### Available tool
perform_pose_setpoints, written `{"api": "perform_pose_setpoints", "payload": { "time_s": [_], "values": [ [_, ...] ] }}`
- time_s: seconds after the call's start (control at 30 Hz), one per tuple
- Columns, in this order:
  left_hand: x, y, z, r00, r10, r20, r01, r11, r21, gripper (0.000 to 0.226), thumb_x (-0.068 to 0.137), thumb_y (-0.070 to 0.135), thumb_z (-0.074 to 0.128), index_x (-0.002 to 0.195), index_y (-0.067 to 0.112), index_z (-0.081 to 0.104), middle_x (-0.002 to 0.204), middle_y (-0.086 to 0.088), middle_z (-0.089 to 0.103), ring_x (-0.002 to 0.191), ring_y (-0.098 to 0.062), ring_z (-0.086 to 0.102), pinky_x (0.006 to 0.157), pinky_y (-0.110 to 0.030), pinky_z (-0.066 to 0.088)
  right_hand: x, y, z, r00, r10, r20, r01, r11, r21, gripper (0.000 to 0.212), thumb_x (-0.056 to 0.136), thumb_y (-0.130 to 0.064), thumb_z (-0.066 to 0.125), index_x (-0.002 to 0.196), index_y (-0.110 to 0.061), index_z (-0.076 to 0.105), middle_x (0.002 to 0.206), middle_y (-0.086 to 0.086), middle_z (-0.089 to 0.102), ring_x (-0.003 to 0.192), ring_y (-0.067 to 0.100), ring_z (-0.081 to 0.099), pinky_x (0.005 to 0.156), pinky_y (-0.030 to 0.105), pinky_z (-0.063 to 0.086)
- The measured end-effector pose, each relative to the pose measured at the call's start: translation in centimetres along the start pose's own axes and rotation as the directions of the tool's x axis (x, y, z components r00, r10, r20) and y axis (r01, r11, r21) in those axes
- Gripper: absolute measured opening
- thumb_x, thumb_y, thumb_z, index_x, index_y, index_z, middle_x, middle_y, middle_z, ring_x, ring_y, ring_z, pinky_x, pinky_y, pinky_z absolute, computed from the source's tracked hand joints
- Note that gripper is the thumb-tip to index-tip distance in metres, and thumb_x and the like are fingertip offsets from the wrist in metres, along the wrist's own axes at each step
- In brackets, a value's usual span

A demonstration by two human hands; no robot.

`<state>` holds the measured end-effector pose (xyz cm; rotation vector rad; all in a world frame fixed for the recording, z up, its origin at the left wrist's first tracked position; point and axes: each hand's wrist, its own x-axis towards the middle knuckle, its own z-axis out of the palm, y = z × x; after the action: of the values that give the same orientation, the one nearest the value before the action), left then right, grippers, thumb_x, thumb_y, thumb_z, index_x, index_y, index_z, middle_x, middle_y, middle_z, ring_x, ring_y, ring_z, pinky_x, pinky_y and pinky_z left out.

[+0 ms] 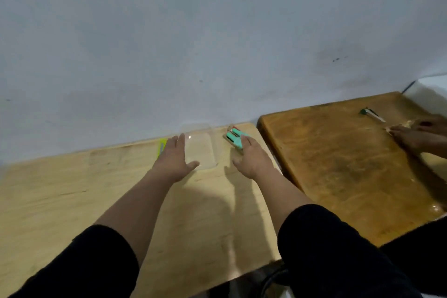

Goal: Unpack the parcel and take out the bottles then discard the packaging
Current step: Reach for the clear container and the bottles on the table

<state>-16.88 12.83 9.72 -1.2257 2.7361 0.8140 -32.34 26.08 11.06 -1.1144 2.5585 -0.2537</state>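
Observation:
A clear plastic tray (202, 150) lies on the light wooden table (72, 189) near the wall. My left hand (175, 159) rests open at the tray's left edge, thumb against its near corner. My right hand (249, 157) reaches forward with straight fingers, its fingertips over the near end of a teal and red parcel (233, 139) that lies by the table's far right corner. No bottles show outside the parcel.
A yellow-green utility knife (161, 147) lies just left of my left hand. A darker wooden table (338, 164) adjoins on the right, where another person's hands (418, 135) work beside a green-capped item (370, 113). A grey wall stands behind.

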Motion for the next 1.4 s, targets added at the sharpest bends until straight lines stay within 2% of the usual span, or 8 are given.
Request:
{"api": "perform_pose_setpoints", "payload": {
  "time_s": [0.17, 0.37, 0.53, 0.7, 0.83, 0.97, 1.13, 1.4],
  "values": [
    [4.0, -1.0, 3.2, 0.996, -0.081, 0.022, 0.084, 0.983, -0.165, 0.118, 0.059, 0.041, 0.083, 0.146, 0.01, 0.011, 0.139, -0.015, 0.036, 0.132, -0.03, 0.032, 0.107, -0.035, 0.028, 6.6, 2.2, 2.2, 0.997, -0.03, 0.073, 0.028, 0.999, 0.026, 0.078, 0.086, -0.033, 0.058, 0.147, -0.015, 0.013, 0.154, 0.008, 0.017, 0.137, 0.027, 0.03, 0.112, 0.038, 0.031],
    [6.4, -1.4, 5.2, 0.992, -0.125, -0.005, 0.119, 0.95, -0.287, 0.136, 0.052, 0.036, 0.089, 0.148, 0.009, -0.003, 0.156, -0.008, 0.02, 0.142, -0.021, 0.023, 0.112, -0.028, 0.022, 11.9, 4.5, 4.1, 0.998, 0.007, 0.06, -0.012, 0.997, 0.073, 0.082, 0.083, -0.033, 0.063, 0.146, -0.023, 0.012, 0.152, 0.007, 0.02, 0.134, 0.026, 0.032, 0.108, 0.038, 0.033],
    [6.8, -1.7, 6.0, 0.988, -0.153, 0.016, 0.149, 0.927, -0.345, 0.133, 0.052, 0.04, 0.088, 0.149, 0.012, 0.001, 0.154, -0.008, 0.028, 0.141, -0.019, 0.028, 0.109, -0.024, 0.024, 13.7, 5.1, 5.2, 0.997, 0.039, 0.06, -0.043, 0.997, 0.063, 0.079, 0.08, -0.031, 0.065, 0.143, -0.02, 0.019, 0.139, 0.01, 0.037, 0.123, 0.026, 0.042, 0.1, 0.041, 0.04],
    [6.5, -2.0, 6.5, 0.985, -0.173, -0.011, 0.155, 0.908, -0.39, 0.129, 0.054, 0.043, 0.086, 0.149, 0.018, 0.003, 0.152, -0.003, 0.031, 0.139, -0.018, 0.032, 0.106, -0.022, 0.026, 14.5, 4.8, 5.5, 0.996, 0.085, 0.004, -0.085, 0.995, 0.043, 0.069, 0.08, -0.03, 0.066, 0.137, -0.014, 0.032, 0.129, 0.012, 0.045, 0.115, 0.025, 0.044, 0.096, 0.039, 0.039],
    [6.3, -2.2, 6.9, 0.984, -0.176, -0.027, 0.149, 0.9, -0.41, 0.129, 0.054, 0.047, 0.085, 0.149, 0.02, 0.003, 0.154, 0.001, 0.026, 0.14, -0.017, 0.029, 0.108, -0.025, 0.026, 14.0, 4.5, 5.6, 0.99, 0.137, -0.029, -0.129, 0.973, 0.191, 0.071, 0.078, -0.033, 0.069, 0.137, -0.012, 0.035, 0.125, 0.012, 0.049, 0.112, 0.024, 0.047, 0.091, 0.035, 0.044],
    [6.3, -2.2, 7.0, 0.984, -0.177, -0.026, 0.152, 0.903, -0.402, 0.13, 0.054, 0.049, 0.084, 0.149, 0.02, 0.002, 0.154, -0.001, 0.027, 0.139, -0.02, 0.031, 0.109, -0.028, 0.028, 12.9, 3.3, 4.6, 0.973, 0.221, -0.068, -0.17, 0.882, 0.44, 0.072, 0.076, -0.033, 0.07, 0.137, -0.012, 0.037, 0.12, 0.009, 0.053, 0.106, 0.019, 0.052, 0.084, 0.034, 0.053],
    [6.4, -2.2, 7.1, 0.984, -0.175, -0.026, 0.15, 0.906, -0.395, 0.132, 0.053, 0.052, 0.083, 0.15, 0.019, 0.0, 0.154, -0.003, 0.027, 0.138, -0.021, 0.032, 0.107, -0.03, 0.032, 11.4, 0.4, 4.5, 0.979, 0.118, -0.169, -0.011, 0.849, 0.528, 0.067, 0.072, -0.032, 0.072, 0.13, -0.01, 0.046, 0.112, 0.007, 0.056, 0.096, 0.014, 0.052, 0.073, 0.022, 0.044],
    [6.4, -2.6, 7.4, 0.986, -0.163, -0.022, 0.134, 0.877, -0.462, 0.132, 0.054, 0.048, 0.084, 0.149, 0.022, -0.003, 0.155, -0.001, 0.025, 0.14, -0.018, 0.03, 0.102, -0.023, 0.031, 10.9, -3.7, 7.0, 0.985, -0.026, -0.173, 0.115, 0.841, 0.528, 0.069, 0.065, -0.036, 0.076, 0.125, -0.012, 0.049, 0.112, 0.006, 0.057, 0.102, 0.019, 0.054, 0.088, 0.038, 0.051]
  ]
}}
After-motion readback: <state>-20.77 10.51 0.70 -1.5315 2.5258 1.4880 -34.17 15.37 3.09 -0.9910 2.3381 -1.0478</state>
